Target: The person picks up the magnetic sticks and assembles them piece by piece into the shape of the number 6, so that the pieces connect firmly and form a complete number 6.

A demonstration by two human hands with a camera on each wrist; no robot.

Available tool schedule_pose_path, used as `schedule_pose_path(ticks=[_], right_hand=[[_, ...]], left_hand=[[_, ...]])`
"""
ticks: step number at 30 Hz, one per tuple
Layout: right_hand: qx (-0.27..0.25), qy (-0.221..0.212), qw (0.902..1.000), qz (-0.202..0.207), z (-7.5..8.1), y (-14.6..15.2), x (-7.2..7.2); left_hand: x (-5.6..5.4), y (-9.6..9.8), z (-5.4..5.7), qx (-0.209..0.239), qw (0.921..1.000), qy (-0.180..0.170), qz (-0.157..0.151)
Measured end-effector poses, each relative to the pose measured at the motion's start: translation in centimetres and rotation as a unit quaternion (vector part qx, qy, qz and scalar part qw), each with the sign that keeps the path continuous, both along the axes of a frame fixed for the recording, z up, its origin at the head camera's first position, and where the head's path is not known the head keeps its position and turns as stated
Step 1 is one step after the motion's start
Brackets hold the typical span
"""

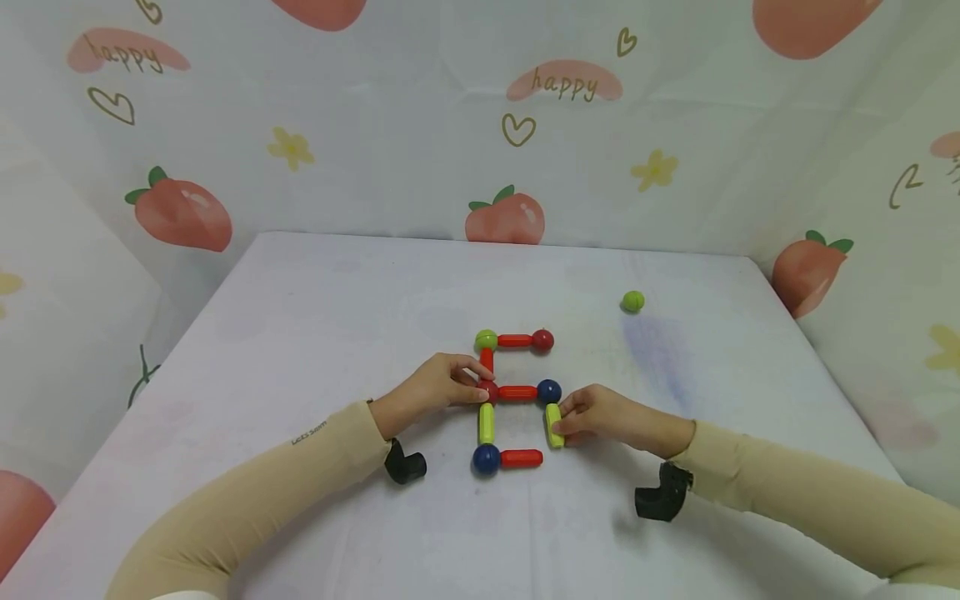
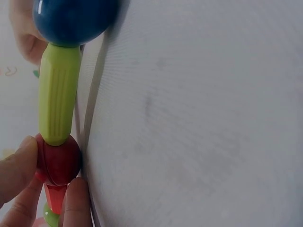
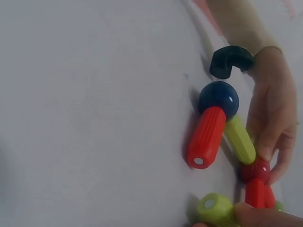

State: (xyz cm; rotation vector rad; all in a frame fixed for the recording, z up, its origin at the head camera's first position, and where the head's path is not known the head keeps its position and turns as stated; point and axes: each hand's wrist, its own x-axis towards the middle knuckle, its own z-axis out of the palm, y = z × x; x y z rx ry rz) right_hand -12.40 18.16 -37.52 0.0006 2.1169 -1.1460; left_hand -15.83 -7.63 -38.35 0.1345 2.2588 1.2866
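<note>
On the table lies a figure of magnetic sticks and balls. My left hand pinches its middle red ball between thumb and fingers. From that ball a red stick runs right to a blue ball. My right hand grips a yellow-green stick whose far end meets that blue ball. Another yellow-green stick joins the red ball to the near blue ball, from which a red stick points right with a bare magnet end. At the far side, a green ball carries a red stick ending in a red ball.
A loose green ball sits at the back right of the white table. Black wrist-worn mounts hang below both forearms. A patterned cloth stands behind the table.
</note>
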Motion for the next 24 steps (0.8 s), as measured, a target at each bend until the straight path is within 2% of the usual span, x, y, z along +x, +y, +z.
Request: schedule_pose_path(ticks=[3,8,16,24], right_hand=[[-0.003,-0.022,0.9996,-0.018,0.04,-0.2,-0.27],[-0.021,-0.037,0.9989,-0.019,0.44,-0.22,-0.3],[-0.016,-0.044,0.9984,-0.033,0.13,-0.47,-0.66],[0.01,-0.031,0.9993,-0.021,-0.16,-0.37,-0.76]], left_hand=[[0.02,-0.01,0.04,0.0,1.0,-0.001,0.0],[-0.04,-0.03,-0.03,-0.001,1.0,-0.002,0.001],[0.05,-0.07,0.13,-0.005,1.0,-0.006,0.005],[0.06,0.08,0.15,-0.003,1.0,-0.008,0.005]])
